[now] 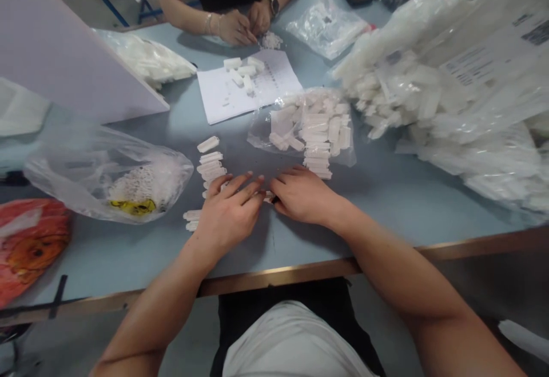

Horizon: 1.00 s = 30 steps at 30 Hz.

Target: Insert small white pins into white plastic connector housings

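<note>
Hands low over the bench, and the left hand is open, fingers spread, with nothing clearly in its grip. The right hand is loosely curled, reaching in toward the left. Between the two fingertips sits a small white piece, though from this angle it's hard to say whether the right hand has hold of it or is only touching it.

Just left of the left hand, a loose column of white plastic bars runs up the bench, with two more bars poking out by the left wrist. Beyond the hands lies a clear bag of white bars, and to the left a clear bag of tiny white pieces with a yellow label. An orange-red bag sits at the far left, while a huge bulging bag crowds the right.

Further up, five bars rest on a printed sheet. At the far side, a co-worker's hands work beside a small white pile.
</note>
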### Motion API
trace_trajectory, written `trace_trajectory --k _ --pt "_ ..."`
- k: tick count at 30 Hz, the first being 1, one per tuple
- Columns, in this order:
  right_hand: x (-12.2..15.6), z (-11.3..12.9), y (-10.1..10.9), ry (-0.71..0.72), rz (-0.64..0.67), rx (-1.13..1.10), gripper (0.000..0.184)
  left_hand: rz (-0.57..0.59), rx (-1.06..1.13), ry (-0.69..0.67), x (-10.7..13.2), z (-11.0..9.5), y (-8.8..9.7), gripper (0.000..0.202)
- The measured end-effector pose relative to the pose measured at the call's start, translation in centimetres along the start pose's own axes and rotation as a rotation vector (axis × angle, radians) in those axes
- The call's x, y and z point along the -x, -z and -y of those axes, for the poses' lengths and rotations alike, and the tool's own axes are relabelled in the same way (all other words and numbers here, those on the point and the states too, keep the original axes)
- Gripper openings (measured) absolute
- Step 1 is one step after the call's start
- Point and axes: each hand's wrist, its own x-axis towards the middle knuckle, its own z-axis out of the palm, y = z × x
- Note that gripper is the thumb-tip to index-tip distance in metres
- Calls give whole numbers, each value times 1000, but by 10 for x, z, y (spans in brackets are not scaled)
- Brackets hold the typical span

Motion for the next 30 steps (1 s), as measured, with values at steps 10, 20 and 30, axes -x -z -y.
trace_trajectory --k 10,20,30 --pt "1 3 5 -33 30 88 14 153 -53 180 19 37 10 14" --pt "0 5 6 -51 60 87 13 272 -79 98 14 21 8 12" --pt "0 5 4 -42 28 86 14 231 -138 64 13 21 8 12"
